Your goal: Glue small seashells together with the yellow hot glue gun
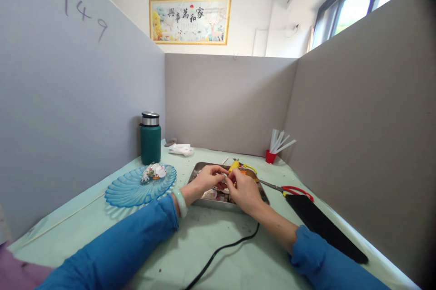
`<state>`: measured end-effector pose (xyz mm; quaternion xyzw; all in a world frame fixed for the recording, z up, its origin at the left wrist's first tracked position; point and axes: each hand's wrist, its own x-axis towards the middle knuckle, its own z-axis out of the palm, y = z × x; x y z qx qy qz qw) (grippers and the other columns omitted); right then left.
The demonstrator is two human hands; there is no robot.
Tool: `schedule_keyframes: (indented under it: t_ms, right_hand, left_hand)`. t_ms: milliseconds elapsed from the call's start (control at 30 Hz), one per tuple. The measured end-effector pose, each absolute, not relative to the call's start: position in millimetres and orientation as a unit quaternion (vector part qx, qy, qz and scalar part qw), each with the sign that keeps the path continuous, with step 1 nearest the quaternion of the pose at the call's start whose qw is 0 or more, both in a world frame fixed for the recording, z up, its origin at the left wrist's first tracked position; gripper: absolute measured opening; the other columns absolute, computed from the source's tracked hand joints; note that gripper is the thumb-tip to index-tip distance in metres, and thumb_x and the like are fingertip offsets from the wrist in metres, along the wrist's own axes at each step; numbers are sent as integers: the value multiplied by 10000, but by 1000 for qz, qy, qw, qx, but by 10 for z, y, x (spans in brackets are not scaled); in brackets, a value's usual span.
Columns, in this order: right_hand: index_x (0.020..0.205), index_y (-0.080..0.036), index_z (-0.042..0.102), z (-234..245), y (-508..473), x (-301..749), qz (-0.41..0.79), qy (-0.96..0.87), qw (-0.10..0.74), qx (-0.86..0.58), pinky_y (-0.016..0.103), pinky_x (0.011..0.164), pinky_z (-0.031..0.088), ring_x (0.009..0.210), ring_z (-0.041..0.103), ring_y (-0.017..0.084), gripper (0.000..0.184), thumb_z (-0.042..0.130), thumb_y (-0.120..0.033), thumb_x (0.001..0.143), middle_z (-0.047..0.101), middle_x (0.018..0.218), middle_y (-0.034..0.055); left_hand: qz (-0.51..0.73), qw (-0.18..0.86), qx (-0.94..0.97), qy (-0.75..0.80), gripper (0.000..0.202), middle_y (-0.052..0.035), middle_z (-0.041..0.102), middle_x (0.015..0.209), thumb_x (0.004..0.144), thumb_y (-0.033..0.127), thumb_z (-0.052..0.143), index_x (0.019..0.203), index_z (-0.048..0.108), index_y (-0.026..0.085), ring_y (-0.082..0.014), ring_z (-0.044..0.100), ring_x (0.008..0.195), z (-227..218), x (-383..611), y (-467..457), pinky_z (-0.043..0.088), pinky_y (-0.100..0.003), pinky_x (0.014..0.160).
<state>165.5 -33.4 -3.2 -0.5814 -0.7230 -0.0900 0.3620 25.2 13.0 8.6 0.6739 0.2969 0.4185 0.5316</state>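
Over the metal tray [218, 205], my left hand [210, 178] and my right hand [245, 192] meet with fingertips pinched together. Between them is a small whitish piece [225, 175], perhaps a shell; the fingers cover most of it. Pale and brownish shells [210, 194] lie in the tray below my hands. Behind my right hand a yellow tool [234, 165] shows only in part, with an orange bit beside it. A blue fluted glass plate [126, 189] left of the tray bears a small cluster of shells [154, 172].
A green bottle [150, 145] stands behind the plate, near white tissue [181, 149]. Red-handled scissors [296, 191] and a black flat case [325, 226] lie right. A red cup [270, 157] holds several white sticks. A black cable [221, 249] crosses the front. Grey partitions [231, 104] enclose the table.
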Motion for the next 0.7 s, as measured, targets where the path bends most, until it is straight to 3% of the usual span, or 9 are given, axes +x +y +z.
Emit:
schedule_keyframes:
  t_ms: [700]
  right_hand:
    - [856,-200,494,3,-363,1644,-58,-728,386,-564,210,530,305,596,550,120,168,425,-353,841,605,691,-5]
  left_hand:
    - [441,543,656,282,176,-27,594,664,666,205,604,800,572,96,-118,582,550,94,244,109,494,-277,583]
